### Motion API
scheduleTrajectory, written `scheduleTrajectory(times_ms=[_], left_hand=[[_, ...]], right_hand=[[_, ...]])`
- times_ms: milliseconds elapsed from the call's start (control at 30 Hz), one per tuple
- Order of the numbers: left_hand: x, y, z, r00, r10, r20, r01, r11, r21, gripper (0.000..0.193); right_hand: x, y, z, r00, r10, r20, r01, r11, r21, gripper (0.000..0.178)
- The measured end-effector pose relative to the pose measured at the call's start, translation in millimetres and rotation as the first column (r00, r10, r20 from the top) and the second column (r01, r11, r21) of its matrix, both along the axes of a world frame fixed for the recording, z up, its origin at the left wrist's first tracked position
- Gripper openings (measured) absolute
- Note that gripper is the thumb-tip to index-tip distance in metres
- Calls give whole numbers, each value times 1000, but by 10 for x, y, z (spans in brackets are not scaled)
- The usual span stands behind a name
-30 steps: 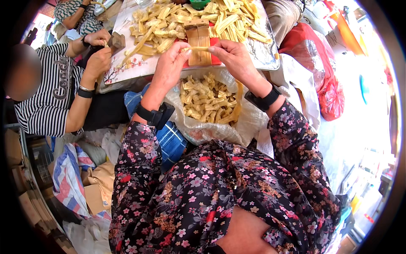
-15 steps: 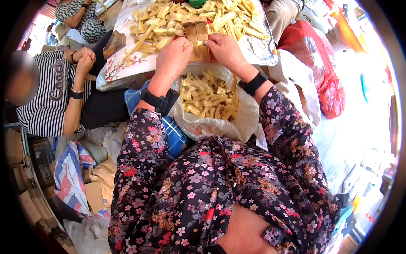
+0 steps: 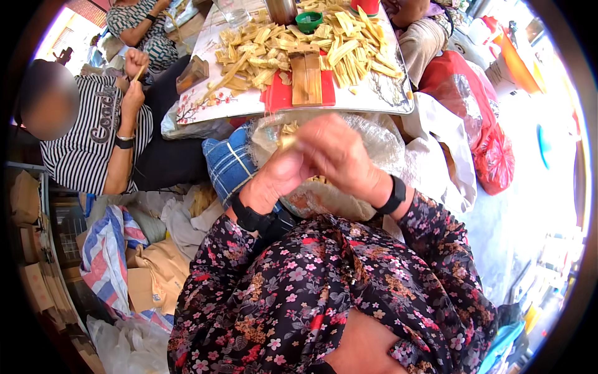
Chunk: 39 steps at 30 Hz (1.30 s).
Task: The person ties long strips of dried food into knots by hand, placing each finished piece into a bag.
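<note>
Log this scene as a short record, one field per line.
Left hand: blurred yellowish piece at it, grip unclear
Right hand: blurred, overlapping the left in view
Below the hands: whitish sack
Table: pile of yellow strips, green bowl, wooden block over red mat
Co-worker: at left, striped top, holding thin strip

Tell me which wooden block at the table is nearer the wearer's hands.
The wooden block on the red mat, just beyond the left hand and right hand; the other block sits farther off, by the left edge of the table.
</note>
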<state>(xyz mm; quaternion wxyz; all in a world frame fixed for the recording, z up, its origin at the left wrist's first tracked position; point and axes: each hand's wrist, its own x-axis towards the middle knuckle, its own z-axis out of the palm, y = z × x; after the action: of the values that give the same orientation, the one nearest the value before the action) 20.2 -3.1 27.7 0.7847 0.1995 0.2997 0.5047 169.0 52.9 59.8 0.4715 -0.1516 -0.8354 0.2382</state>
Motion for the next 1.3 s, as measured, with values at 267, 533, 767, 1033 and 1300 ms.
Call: scheduleTrajectory(times_ms=[267,533,767,1033,1300], left_hand=[[-22,103,176,984,169,-60,-176,974,-142,17],[-19,10,285,27,527,-849,283,811,512,19],[-21,73,295,-51,857,-512,268,506,820,30],[-104,12,243,706,415,-574,-3,812,584,10],[-98,36,39,408,664,-627,-43,700,713,5]], right_hand=[[27,-136,68,999,46,5,-41,928,-370,15],[-16,-21,-45,1000,8,-19,-20,679,-734,20],[0,-36,67,946,153,-284,-315,250,-915,21],[159,10,145,969,12,245,91,910,-405,22],[199,9,-74,947,303,-105,-269,570,-777,20]])
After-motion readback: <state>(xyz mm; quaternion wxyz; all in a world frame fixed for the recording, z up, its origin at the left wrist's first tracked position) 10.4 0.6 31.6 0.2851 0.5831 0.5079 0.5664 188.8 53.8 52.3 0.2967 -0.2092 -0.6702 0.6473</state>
